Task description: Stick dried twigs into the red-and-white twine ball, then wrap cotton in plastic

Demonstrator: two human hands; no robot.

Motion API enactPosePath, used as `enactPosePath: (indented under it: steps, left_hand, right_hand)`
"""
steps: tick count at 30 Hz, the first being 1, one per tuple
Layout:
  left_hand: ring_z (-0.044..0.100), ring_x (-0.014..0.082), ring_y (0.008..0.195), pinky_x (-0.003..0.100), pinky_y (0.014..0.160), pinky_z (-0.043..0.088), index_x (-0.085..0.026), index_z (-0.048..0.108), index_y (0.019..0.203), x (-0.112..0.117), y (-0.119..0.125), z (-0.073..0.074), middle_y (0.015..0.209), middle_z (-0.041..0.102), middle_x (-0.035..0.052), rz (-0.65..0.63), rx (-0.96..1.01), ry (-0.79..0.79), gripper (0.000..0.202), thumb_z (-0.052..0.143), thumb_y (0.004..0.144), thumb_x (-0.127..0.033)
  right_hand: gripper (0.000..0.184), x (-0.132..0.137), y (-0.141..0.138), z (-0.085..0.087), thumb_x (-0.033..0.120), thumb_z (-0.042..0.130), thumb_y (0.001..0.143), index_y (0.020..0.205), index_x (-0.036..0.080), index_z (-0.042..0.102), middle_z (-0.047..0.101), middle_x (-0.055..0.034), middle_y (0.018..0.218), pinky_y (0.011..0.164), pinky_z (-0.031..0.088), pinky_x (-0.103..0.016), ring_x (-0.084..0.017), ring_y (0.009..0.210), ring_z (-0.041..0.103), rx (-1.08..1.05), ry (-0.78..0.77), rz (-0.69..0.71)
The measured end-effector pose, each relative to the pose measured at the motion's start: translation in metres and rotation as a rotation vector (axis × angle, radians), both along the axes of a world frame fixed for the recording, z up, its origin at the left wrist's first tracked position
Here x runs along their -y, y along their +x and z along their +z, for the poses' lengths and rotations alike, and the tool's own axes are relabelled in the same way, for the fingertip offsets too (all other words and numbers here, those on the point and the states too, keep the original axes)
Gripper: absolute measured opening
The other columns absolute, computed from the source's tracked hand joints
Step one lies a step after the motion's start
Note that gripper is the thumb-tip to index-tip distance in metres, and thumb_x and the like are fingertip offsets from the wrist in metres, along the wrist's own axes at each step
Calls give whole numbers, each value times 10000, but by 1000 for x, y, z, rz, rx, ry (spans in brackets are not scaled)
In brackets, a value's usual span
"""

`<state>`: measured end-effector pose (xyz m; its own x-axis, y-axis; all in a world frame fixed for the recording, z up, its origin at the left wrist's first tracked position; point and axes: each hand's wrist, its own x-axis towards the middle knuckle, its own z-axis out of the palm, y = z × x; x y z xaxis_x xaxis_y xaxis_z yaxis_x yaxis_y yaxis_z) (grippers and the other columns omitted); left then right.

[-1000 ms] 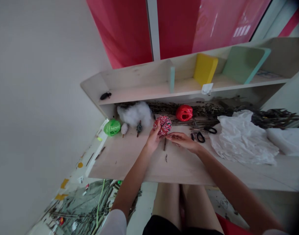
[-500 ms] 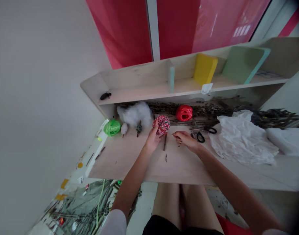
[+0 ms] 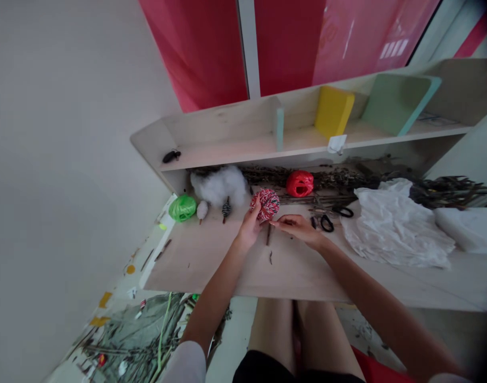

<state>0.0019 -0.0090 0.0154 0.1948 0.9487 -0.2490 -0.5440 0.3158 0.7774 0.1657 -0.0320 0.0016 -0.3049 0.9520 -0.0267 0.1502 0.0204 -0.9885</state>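
My left hand (image 3: 249, 226) is closed around a ball of red, white and dark yarn (image 3: 268, 203), held above the desk. A thin brown stick (image 3: 268, 234) points down from the ball's underside. My right hand (image 3: 297, 229) reaches in from the right, thumb and fingers pinched together at the top of the stick, just below the ball. What lies in that pinch is too small to make out. Left of the ball, a dark striped wrapped stick (image 3: 226, 209) and a pale wrapped stick (image 3: 202, 211) lie by white fluffy stuffing (image 3: 221, 183).
A green twine roll (image 3: 182, 208) is at the desk's left edge, a red twine roll (image 3: 300, 183) at the back. Black-handled scissors (image 3: 327, 223) lie right of my right hand, beside crumpled white sheeting (image 3: 399, 229). Dry twigs (image 3: 347, 178) line the back under the shelf (image 3: 227, 151).
My right hand has moved left, from a short gap away up to the stick beneath the yarn ball. The ball has shifted slightly right in my left hand.
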Motion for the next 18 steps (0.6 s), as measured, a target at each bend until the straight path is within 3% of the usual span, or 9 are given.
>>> enactPosePath:
  steps: [5, 10, 13, 15, 18]
  left_hand:
    - [674, 146, 961, 281, 891, 509, -326, 569, 1285, 0, 1, -1, 1174, 688, 2, -25, 9, -40, 415, 583, 873, -381]
    - [658, 164, 1024, 309, 917, 499, -339, 537, 1315, 1, 0, 3, 1262, 645, 11, -18, -14, -38, 450, 568, 875, -429]
    - [653, 167, 1036, 321, 927, 491, -361, 510, 1334, 0, 0, 4, 1285, 630, 8, 1, -32, -48, 489, 570, 862, -475]
    - [653, 165, 1035, 320, 927, 487, -366, 500, 1340, 0, 0, 4, 1297, 621, 8, 11, -49, -58, 507, 583, 853, -478]
    - [656, 161, 1015, 308, 894, 496, -365, 495, 1342, -2, -1, 1, 1303, 614, 10, 28, -64, -59, 520, 599, 844, -472]
  right_hand:
    - [415, -4, 1, -3, 581, 669, 650, 656, 169, 628, 479, 20, 582, 533, 275, -254, -103, 564, 387, 7, -13, -107]
    - [388, -12, 9, -7, 562, 663, 623, 649, 178, 621, 395, 42, 507, 492, 230, -254, -103, 513, 356, -62, -30, -440]
    - [391, -16, 15, -7, 577, 646, 635, 646, 189, 600, 356, 56, 497, 451, 200, -243, -86, 473, 301, -153, -37, -557]
    - [391, -16, 18, -4, 583, 644, 646, 657, 195, 592, 372, 54, 517, 435, 216, -229, -76, 467, 299, -232, -77, -549]
    - [409, -11, 19, 4, 595, 662, 665, 689, 188, 621, 447, 33, 567, 426, 252, -204, -64, 478, 329, -317, -204, -395]
